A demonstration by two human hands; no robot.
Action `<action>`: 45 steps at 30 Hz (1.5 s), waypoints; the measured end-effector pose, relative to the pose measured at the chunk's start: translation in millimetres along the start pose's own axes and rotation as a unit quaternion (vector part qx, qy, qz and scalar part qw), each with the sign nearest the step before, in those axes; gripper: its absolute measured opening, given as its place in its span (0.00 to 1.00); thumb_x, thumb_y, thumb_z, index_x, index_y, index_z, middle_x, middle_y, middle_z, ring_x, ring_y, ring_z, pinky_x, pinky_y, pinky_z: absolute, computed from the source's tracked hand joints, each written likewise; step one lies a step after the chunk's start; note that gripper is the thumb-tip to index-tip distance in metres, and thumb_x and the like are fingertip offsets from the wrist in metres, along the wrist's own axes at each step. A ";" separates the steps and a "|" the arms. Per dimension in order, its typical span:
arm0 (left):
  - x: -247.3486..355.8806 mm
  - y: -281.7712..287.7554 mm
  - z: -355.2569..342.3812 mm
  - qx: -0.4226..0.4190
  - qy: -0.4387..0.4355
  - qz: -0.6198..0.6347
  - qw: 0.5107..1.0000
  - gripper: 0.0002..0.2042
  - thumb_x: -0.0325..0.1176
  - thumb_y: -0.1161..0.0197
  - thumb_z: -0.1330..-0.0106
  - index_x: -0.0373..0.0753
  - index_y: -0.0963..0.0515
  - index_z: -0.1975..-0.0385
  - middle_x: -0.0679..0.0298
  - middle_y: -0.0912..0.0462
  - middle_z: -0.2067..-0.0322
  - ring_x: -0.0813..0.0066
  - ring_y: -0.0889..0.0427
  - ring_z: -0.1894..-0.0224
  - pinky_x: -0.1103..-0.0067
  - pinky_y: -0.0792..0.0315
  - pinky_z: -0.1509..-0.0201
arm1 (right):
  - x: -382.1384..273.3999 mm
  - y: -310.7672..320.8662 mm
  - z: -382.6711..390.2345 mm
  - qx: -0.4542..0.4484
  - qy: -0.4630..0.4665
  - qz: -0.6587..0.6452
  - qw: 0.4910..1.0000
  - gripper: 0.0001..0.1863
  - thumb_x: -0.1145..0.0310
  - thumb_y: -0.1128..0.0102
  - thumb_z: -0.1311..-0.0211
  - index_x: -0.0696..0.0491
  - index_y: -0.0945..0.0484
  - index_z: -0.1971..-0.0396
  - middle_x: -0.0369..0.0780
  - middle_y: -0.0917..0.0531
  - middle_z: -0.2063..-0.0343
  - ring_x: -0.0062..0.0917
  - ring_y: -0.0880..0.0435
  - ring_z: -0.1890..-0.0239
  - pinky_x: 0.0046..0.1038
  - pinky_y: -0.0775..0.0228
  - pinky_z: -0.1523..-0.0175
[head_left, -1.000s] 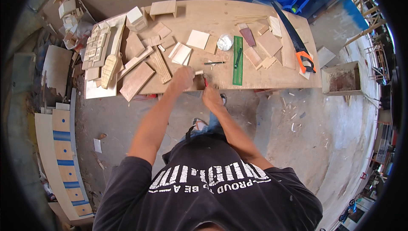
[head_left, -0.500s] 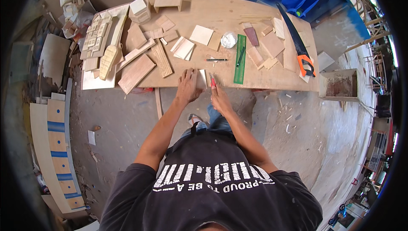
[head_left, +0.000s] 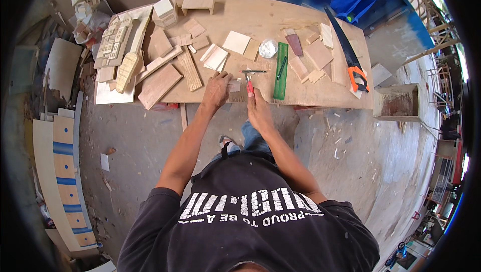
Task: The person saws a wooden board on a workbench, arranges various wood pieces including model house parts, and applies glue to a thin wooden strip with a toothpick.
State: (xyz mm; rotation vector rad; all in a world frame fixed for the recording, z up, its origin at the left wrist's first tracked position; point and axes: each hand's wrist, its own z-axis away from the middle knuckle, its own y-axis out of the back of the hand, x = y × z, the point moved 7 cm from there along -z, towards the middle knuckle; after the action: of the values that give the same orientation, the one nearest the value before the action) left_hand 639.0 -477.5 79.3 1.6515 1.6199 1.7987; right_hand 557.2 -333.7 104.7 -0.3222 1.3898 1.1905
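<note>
My left hand (head_left: 217, 89) is at the table's near edge, its fingers curled at a small thin piece of wood (head_left: 234, 85). That piece shows just to the right of the fingers. In my right hand (head_left: 260, 112) is a small red-handled tool (head_left: 250, 86) with a metal tip; its exact kind is too small to make out. The tip points away from me, close to a pencil (head_left: 258, 71) lying on the table. To the right of the tool lies a green ruler (head_left: 281, 84) with a dark pen (head_left: 282, 66) on it.
Wood blocks and boards (head_left: 160, 85) cover the left of the wooden table (head_left: 250, 11). A tub of white stuff (head_left: 268, 48) stands mid-table. Farther right are more wood pieces (head_left: 318, 54) and a handsaw (head_left: 349, 49) with an orange handle. A box (head_left: 398, 102) adjoins the right edge.
My right hand has moved the red-handled tool slightly forward, toward the pencil. The small wood piece beside my left hand has shifted forward and shows a duller face.
</note>
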 end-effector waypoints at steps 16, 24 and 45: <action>7.0 -8.3 7.2 0.046 0.169 -0.005 0.985 0.19 0.49 0.41 0.34 0.41 0.19 0.79 0.57 0.17 0.77 0.56 0.21 0.59 0.57 0.35 0.57 | 34.2 -19.8 -0.9 0.045 0.058 0.107 0.992 0.20 0.55 0.62 0.23 0.57 0.32 0.50 0.62 0.19 0.66 0.63 0.21 0.61 0.58 0.33 0.58; -0.3 -18.7 14.9 0.012 0.210 0.030 0.977 0.14 0.46 0.38 0.35 0.44 0.13 0.72 0.59 0.16 0.75 0.57 0.21 0.56 0.56 0.34 0.53 | 21.8 -21.2 18.8 0.033 0.033 0.086 0.995 0.15 0.61 0.59 0.24 0.59 0.35 0.52 0.65 0.21 0.72 0.65 0.23 0.64 0.59 0.35 0.60; 2.6 -21.7 19.4 0.012 0.188 0.007 0.982 0.09 0.41 0.37 0.35 0.48 0.12 0.66 0.62 0.14 0.72 0.60 0.22 0.53 0.55 0.35 0.50 | 17.4 -29.3 20.6 0.023 0.008 0.099 0.995 0.16 0.63 0.60 0.24 0.64 0.35 0.53 0.65 0.21 0.73 0.65 0.22 0.64 0.59 0.35 0.57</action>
State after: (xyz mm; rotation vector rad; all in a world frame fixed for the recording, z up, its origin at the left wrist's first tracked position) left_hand 643.0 -456.8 59.2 1.3956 1.7811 2.2110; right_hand 587.7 -322.5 81.7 -0.1644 1.4871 1.3181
